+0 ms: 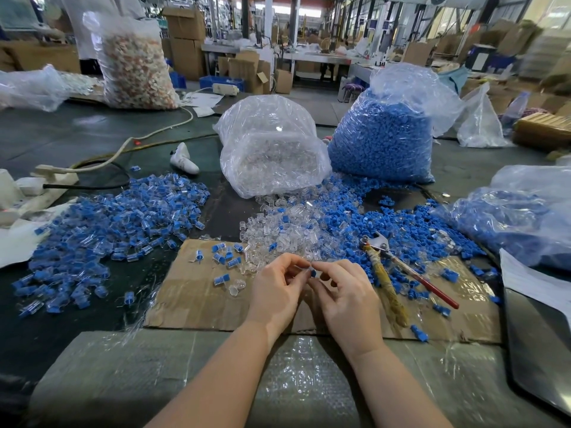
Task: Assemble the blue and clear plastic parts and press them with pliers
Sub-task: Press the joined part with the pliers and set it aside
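Left hand (275,285) and right hand (346,291) meeting fingertip to fingertip over the cardboard sheet (197,291), each pinching a small piece: a clear cap (304,268) on the left side, a blue plug (313,272) on the right, touching at the join. Too small to tell how far in the plug sits.

Looks like the joining step, with pressing yet to come. Best done by keeping the two pieces in one straight line and pushing squarely; a tilted start would likely jam or pop apart. Worth seating by finger until firm before reaching for the tool.

From the left: heap of finished pieces (117,223) spread on the counter (61,134), good for dropping done ones well apart from the raw stock. Then the loose clear caps (278,233) spilling from the clear bag (272,149), near the fingers. Then loose blue plugs (401,223) below the blue bag (386,134). Pliers (401,270) lying just beside the right hand, untouched, red handle pointing right, handy for a quick pick-up. Gentle, even squeeze probably safest, since thin clear plastic may crack.
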`<state>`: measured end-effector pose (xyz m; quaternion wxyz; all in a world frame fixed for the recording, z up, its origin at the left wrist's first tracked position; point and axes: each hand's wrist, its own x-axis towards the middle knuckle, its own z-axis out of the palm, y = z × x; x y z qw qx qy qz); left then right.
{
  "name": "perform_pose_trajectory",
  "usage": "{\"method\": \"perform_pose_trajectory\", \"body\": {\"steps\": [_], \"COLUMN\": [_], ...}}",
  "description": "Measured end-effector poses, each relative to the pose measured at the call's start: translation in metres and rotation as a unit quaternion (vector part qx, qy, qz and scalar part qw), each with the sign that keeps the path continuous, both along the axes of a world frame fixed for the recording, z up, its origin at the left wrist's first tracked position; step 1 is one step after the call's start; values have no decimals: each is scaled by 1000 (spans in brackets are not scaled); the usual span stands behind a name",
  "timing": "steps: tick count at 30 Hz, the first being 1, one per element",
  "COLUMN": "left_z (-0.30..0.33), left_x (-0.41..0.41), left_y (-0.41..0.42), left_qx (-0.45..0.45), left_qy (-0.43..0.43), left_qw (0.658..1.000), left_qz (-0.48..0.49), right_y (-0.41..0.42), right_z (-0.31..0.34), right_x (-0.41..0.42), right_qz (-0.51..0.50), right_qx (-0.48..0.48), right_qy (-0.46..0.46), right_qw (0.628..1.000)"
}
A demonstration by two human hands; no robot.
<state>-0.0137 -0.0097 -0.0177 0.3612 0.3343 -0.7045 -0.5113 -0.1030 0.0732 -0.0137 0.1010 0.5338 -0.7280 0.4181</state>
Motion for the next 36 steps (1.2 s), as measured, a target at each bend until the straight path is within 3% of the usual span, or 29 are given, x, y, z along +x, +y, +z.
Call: {"method": "perform_pose_trajectory", "body": {"steps": [4, 8, 11, 14, 18, 27, 31, 33, 36], "left_z": [1, 1, 1, 2, 3, 6, 9, 13, 17], "left_x": [0, 0, 1, 1, 1, 2, -1, -2, -3], "left_y": [0, 1, 1, 1, 1, 0, -2, -5, -9], "left_qx": [14, 12, 25, 46, 41, 56, 106, 149, 193], "left_qy": [1, -1, 5, 13, 11, 28, 52, 76, 95], "left_qw": [1000, 1000, 1000, 999, 999, 998, 993, 986, 976], "left_qz": [2, 7, 5, 4, 8, 5, 9, 17, 32], "right_y": [0, 2, 6, 8, 7, 12, 18, 18, 17], "right_z": [4, 13, 23, 28, 30, 42, 49, 56, 65], "right_x": [-4, -14, -30, -47, -57, -46, -34, -25, -15], "right_qz": [-45, -179, -300, -337, -326, -308, -216, -131, -24], "right_qx": [2, 74, 233, 384, 440, 369, 317, 294, 287], "right_qy": [18, 47, 51, -1, -45, -28, -13, -72, -189], "right_qw": [999, 980, 924, 860, 835, 876, 923, 944, 939]}}
